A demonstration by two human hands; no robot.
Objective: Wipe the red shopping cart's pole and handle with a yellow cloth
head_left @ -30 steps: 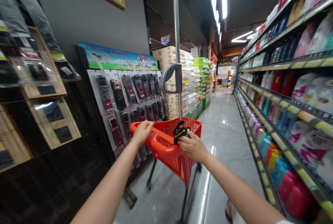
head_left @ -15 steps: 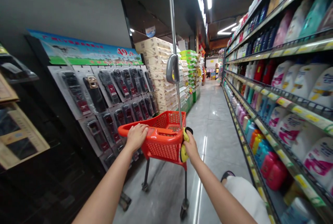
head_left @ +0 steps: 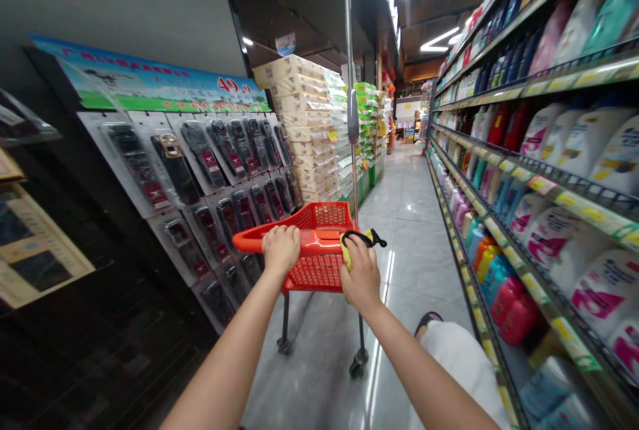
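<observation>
**Both hands on a red trolley in a shop aisle**

Nearest the camera, two bare forearms reach forward to the red shopping trolley (head_left: 317,253), which stands on the grey tiled floor (head_left: 414,243) in the middle of the aisle. The left hand (head_left: 281,248) has its grip clenched over the trolley's near rim, fingers curled over the orange-red handle bar. The right hand (head_left: 360,275) sits at the trolley's near right corner, its grip closed on a yellow and black object (head_left: 360,241) that it presses against the rim; a black loop of that object sticks out to the right of the corner. What the object is cannot be told. Below the right forearm, right of the trolley's wheels, a white-clad leg and a dark shoe (head_left: 428,319) show.

A metal pole (head_left: 351,77) rises from the far side of the trolley's basket, with a grey fitting on it partway up.

Left of the trolley, a display board (head_left: 200,164) carries rows of dark packaged items under a blue and green banner. Right of the trolley, long shelves (head_left: 549,184) hold bottles in white, pink, red and blue.

Beyond the trolley, stacked cartons (head_left: 304,117) and green packs line the left side, and ceiling strip lights run down the aisle.
</observation>
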